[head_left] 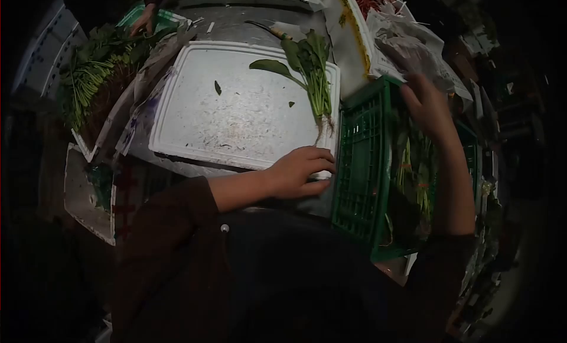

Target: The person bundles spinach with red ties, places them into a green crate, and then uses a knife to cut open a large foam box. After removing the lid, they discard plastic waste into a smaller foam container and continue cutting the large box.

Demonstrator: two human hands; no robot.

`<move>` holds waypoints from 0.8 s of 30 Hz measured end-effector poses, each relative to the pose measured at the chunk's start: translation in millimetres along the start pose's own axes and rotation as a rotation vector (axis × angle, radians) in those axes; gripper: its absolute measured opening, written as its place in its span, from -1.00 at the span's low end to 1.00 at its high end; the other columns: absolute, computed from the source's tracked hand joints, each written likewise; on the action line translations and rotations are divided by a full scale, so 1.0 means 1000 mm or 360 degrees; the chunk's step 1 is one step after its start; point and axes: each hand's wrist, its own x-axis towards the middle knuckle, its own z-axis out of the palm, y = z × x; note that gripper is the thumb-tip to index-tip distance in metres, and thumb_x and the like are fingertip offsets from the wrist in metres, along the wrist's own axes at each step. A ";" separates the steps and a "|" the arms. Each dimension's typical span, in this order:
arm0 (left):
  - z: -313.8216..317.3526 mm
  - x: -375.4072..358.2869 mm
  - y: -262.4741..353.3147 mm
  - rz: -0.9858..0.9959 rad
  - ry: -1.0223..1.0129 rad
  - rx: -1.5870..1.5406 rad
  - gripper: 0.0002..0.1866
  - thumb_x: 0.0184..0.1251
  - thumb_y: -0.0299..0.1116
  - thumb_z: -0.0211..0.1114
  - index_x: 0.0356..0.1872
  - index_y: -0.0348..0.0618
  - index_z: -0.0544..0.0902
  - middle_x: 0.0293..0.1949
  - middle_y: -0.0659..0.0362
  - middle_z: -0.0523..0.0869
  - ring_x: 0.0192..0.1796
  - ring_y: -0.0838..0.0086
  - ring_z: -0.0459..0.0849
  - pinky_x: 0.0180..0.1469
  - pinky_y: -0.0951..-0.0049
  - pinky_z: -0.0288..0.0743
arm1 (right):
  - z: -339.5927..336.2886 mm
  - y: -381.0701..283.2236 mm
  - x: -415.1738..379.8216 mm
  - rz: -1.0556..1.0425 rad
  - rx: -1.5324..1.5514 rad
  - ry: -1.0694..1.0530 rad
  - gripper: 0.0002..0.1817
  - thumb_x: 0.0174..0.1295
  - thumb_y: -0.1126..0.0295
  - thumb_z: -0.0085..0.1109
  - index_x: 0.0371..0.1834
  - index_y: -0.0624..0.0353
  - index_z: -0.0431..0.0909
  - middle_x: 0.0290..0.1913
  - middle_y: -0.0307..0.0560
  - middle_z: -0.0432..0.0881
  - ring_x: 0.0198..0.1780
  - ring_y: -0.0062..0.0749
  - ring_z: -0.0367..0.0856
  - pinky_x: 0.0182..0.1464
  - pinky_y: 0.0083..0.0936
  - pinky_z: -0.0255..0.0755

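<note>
My left hand (pixel 302 173) rests at the lower right corner of the white foam board (pixel 236 107), its fingers bent and slightly apart, with nothing seen in them. Just above it, a small bunch of leafy greens (pixel 319 89) lies on the board's right side, roots toward me. My right hand (pixel 426 104) is over the far end of the green crate (pixel 360 172), thumb apart from the other fingers, which are blurred; I make out nothing in it. More greens (pixel 422 183) lie inside the crate, partly in shadow.
At the left, a foam box holds a large heap of greens (pixel 94 77). Another person's hand (pixel 143 21) is near a green basket (pixel 165 17) at the upper left. A knife-like tool (pixel 280 33) lies beyond the board. Crumpled paper (pixel 407 42) is at the upper right.
</note>
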 end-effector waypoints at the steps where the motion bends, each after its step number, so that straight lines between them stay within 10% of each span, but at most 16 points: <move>1: -0.010 -0.017 -0.005 -0.0117 -0.0027 -0.0001 -0.73 0.10 -0.29 0.25 -0.17 -0.13 0.58 -0.05 0.09 0.55 0.04 0.16 0.50 0.09 0.22 0.38 | 0.020 -0.024 0.014 -0.0016 -0.0007 -0.0158 -0.59 0.27 0.24 0.07 0.09 0.27 0.41 -0.04 0.20 0.58 0.02 -0.03 0.57 0.02 -0.33 0.43; 6: -0.083 -0.100 -0.015 -0.0447 0.0109 0.0140 -0.78 0.09 -0.34 0.26 -0.23 -0.17 0.59 -0.11 0.08 0.58 -0.03 0.18 0.54 0.02 0.26 0.41 | 0.154 -0.075 0.077 0.0240 -0.0545 -0.0881 -0.25 0.12 -0.03 0.13 0.21 0.36 0.25 0.03 0.30 0.52 0.09 0.05 0.50 0.14 -0.26 0.36; 11: -0.169 -0.189 -0.021 -0.0653 0.0302 0.0509 -0.73 0.04 -0.38 0.29 -0.18 -0.16 0.58 -0.08 0.05 0.56 0.04 0.12 0.52 0.06 0.22 0.39 | 0.244 -0.051 0.079 0.0850 -0.0655 -0.0617 -0.03 0.10 0.04 0.18 0.45 0.15 -0.20 0.25 0.21 0.34 0.22 0.09 0.38 0.20 -0.16 0.32; 18: -0.211 -0.237 -0.046 -0.0705 0.0131 0.0721 -0.62 -0.04 -0.36 0.36 -0.12 -0.15 0.56 0.00 0.05 0.50 0.20 0.05 0.41 0.20 0.10 0.25 | 0.248 -0.093 0.086 0.1144 -0.0042 -0.0195 -0.51 0.12 0.30 0.16 0.08 0.31 0.31 0.02 0.24 0.48 0.05 0.08 0.50 0.00 -0.15 0.46; 24: -0.217 -0.224 -0.067 -0.0705 0.0148 0.0784 -0.59 -0.02 -0.31 0.35 -0.09 -0.16 0.55 0.03 0.04 0.48 0.24 0.05 0.36 0.27 0.02 0.14 | 0.253 -0.158 0.069 0.0674 0.0187 -0.0501 -0.30 0.11 0.06 0.12 0.19 0.39 0.26 0.08 0.41 0.41 0.14 0.20 0.41 0.19 -0.16 0.29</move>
